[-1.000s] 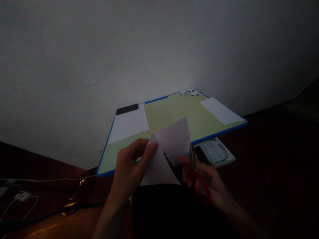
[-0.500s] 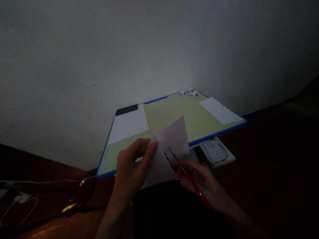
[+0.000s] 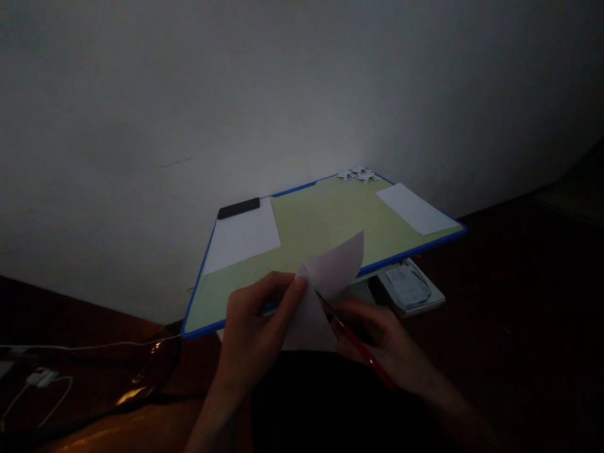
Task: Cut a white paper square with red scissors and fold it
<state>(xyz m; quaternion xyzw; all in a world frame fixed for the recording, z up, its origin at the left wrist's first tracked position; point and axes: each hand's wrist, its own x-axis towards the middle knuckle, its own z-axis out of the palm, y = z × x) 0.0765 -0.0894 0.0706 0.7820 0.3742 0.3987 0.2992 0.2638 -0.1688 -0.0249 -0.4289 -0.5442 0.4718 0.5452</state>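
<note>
My left hand (image 3: 255,330) pinches a folded white sheet of paper (image 3: 325,289) between thumb and fingers, holding it up in front of me. My right hand (image 3: 384,346) grips red-handled scissors (image 3: 353,340), whose blades reach into the paper's right edge. Both hands hover just before the near edge of a green board with a blue rim (image 3: 330,217). The scene is dim.
On the board lie a white sheet at the left (image 3: 243,236), a white sheet at the right (image 3: 415,209), a black bar (image 3: 238,207) and small paper cutouts (image 3: 358,174) by the wall. A grey tray (image 3: 408,286) sits under the board's right corner. Cables (image 3: 42,377) lie at the left.
The scissors swung from upright beside the paper to slanting into its right edge. The paper tilted and its upper flap dropped a little to the right.
</note>
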